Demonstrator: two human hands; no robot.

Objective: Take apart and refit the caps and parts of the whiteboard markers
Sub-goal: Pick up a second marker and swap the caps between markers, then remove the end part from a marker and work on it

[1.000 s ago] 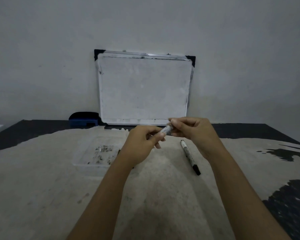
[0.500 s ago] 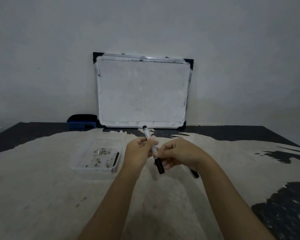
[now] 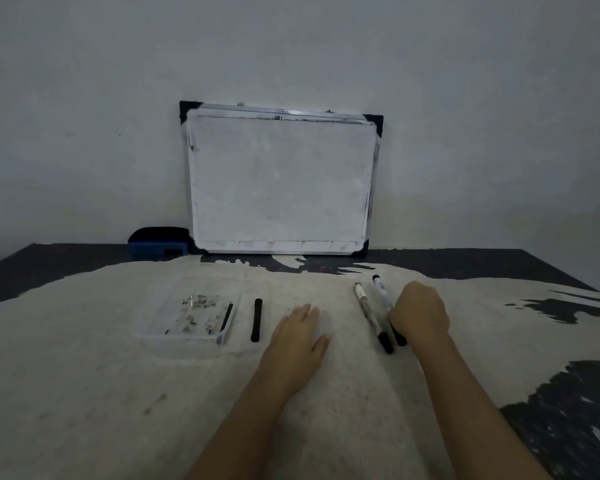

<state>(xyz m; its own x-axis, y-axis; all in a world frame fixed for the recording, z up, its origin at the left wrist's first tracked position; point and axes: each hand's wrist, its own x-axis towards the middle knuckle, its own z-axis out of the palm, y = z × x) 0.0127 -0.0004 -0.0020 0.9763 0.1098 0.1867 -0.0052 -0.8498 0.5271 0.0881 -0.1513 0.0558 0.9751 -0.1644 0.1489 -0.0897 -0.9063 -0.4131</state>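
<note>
Left hand point(image 3: 300, 336) lies flat and empty, fingers spread, on the worn pale tabletop point(image 3: 118, 393). Right hand point(image 3: 419, 313) curls onto the right-hand white whiteboard marker with black cap point(image 3: 381, 291); whether it's gripped, I can't tell. Just beside lies a second white marker point(image 3: 368, 313). Left: a slim black rod point(image 3: 256, 320), a clear plastic tray point(image 3: 187, 337). Beyond, a blue-and-black eraser point(image 3: 160, 242) and a metal-framed whiteboard point(image 3: 279, 183) against the wall.

Dim, flat light, soft grainy view, wide-angle bending at edges
</note>
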